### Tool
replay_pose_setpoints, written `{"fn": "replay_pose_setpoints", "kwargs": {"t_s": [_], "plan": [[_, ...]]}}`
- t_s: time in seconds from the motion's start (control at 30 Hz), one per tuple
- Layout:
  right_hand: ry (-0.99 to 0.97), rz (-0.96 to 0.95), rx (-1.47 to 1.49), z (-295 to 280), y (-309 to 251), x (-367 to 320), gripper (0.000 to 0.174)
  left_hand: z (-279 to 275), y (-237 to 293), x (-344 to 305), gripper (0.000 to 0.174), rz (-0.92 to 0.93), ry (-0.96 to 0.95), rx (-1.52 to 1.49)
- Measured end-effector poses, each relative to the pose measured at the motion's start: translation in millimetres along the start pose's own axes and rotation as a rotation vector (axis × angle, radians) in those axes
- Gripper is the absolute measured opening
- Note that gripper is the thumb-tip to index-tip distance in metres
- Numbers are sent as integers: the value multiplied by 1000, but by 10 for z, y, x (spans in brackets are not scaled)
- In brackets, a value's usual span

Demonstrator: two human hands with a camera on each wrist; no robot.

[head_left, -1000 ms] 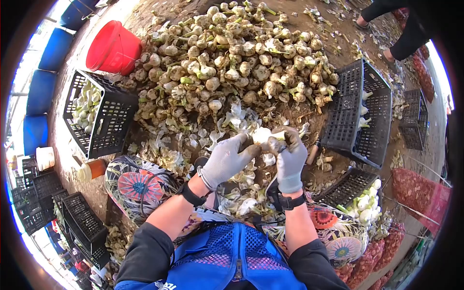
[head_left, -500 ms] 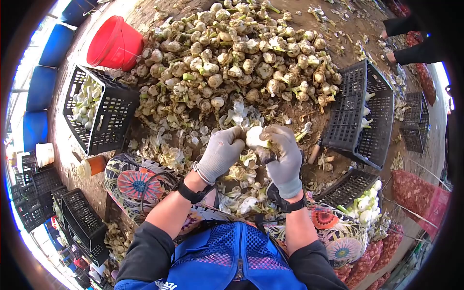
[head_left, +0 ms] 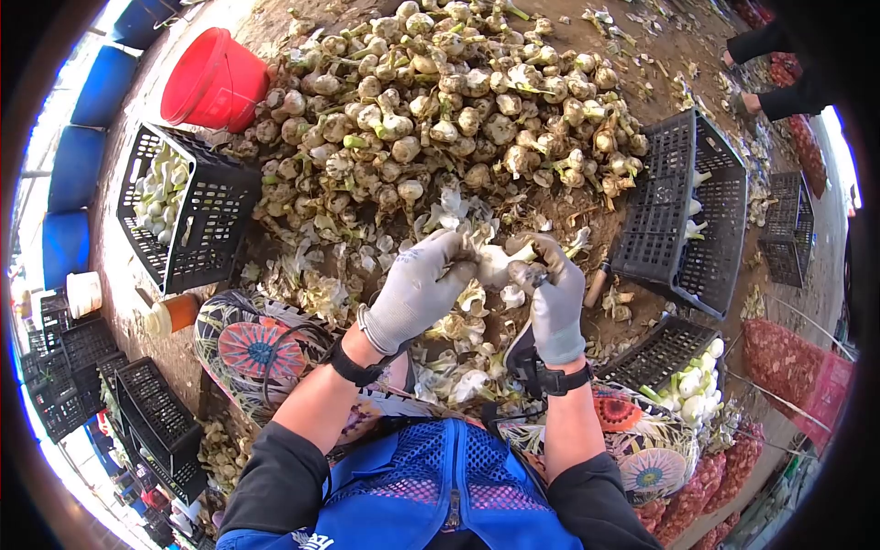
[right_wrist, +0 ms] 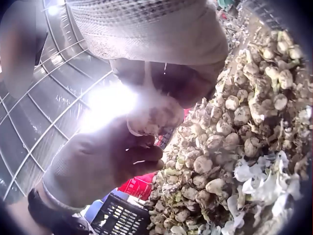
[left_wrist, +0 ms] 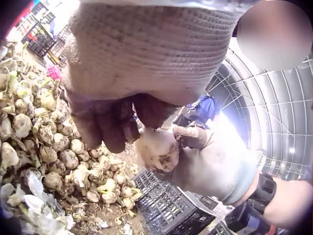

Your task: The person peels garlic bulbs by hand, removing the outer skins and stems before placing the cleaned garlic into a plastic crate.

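Between the two gloved hands is a pale garlic bulb (head_left: 495,264), its stem towards the right. My right hand (head_left: 555,307) grips it by the stem end, fingers and thumb curled round it. The curled fingers of my left hand (head_left: 417,286) pinch at the bulb's other side, where its outer skin is. In the left wrist view the bulb (left_wrist: 159,149) shows brownish marks on its white surface. The right wrist view has the bulb (right_wrist: 155,116) below the right fingers, with the left fingertips against it.
A big heap of unpeeled garlic (head_left: 440,110) lies ahead, with loose skins (head_left: 316,284) nearer. Black crates stand left (head_left: 215,220) and right (head_left: 678,211), both containing garlic. A red bucket (head_left: 220,87) is back left. A wooden handle (head_left: 596,286) lies by the right crate.
The left hand worked against the bulb, then drew slightly back to the left. The right hand turned the bulb, and more of its white side showed midway. The person at the back right shifted their legs.
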State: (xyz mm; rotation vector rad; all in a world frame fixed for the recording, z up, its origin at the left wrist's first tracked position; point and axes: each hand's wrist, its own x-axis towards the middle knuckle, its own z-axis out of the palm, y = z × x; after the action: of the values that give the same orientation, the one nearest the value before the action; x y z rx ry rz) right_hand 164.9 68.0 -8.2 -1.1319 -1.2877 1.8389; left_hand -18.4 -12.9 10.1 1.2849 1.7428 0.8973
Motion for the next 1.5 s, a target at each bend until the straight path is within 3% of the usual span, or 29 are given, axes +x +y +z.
{"fn": "replay_pose_setpoints", "kwargs": {"t_s": [0.03,0.1,0.13,0.2,0.27,0.33,0.37,0.47,0.5,0.6,0.67,0.73,0.8,0.87,0.9,0.93,0.97,1.0,1.07,1.13,1.2,1.23,1.3,1.37,1.47,1.5], "plan": [[-34,6,-22,-36,-5,25,28,32,-34,7,17,-1,-2,0],[-66,13,-41,-57,8,25,29,108,-89,40,24,-102,55,-468],[-88,47,-5,-51,25,17,29,114,-105,40,24,-102,52,-468],[-136,108,70,51,-11,24,30,50,-50,69,26,-193,-126,-653],[-108,13,185,122,-21,39,31,86,-160,90,29,-212,-113,-507],[-55,41,106,59,59,64,29,114,-78,81,27,-281,3,-855],[35,238,-7,62,122,39,22,129,-107,87,25,-260,72,-847],[35,304,-162,126,170,-30,23,176,-122,57,24,-318,91,-813],[35,306,-161,124,239,-22,23,249,-208,54,23,-202,129,-732],[13,350,5,127,436,9,23,279,-383,50,21,-105,108,-533],[11,196,14,133,471,-10,20,275,-373,49,21,-143,91,-533],[-23,209,-69,129,492,-31,21,249,-286,47,20,-185,78,-533],[-61,224,-151,141,535,-49,25,254,-174,56,22,-307,147,-751],[4,54,-388,159,605,-48,25,240,-192,57,24,-338,173,-771],[7,51,-387,136,626,-30,25,246,-228,59,24,-341,194,-892],[24,-9,-567,92,647,0,22,245,-273,64,24,-341,215,-1013],[42,-68,-747,36,691,19,19,217,-344,55,24,-343,182,-1051],[43,-69,-748,-56,835,29,19,185,-315,61,24,-342,181,-1051],[44,-205,-921,-171,1078,44,21,105,-232,79,23,-300,170,-1329],[105,-318,-884,-179,1122,80,25,134,-377,69,25,-300,181,-1336],[76,-68,-382,-22,669,99,21,199,-472,38,22,-32,217,-584],[45,129,-197,96,429,64,20,208,-401,61,22,-26,211,-585],[30,74,-202,238,355,80,21,213,-229,89,22,-311,210,-1187],[-9,-4,-277,286,395,90,25,222,-234,73,22,-306,198,-1126],[-24,125,-235,232,400,64,27,232,-268,59,24,-274,198,-1058],[-28,51,-283,212,465,79,29,223,-252,58,24,-272,199,-1073]]}}
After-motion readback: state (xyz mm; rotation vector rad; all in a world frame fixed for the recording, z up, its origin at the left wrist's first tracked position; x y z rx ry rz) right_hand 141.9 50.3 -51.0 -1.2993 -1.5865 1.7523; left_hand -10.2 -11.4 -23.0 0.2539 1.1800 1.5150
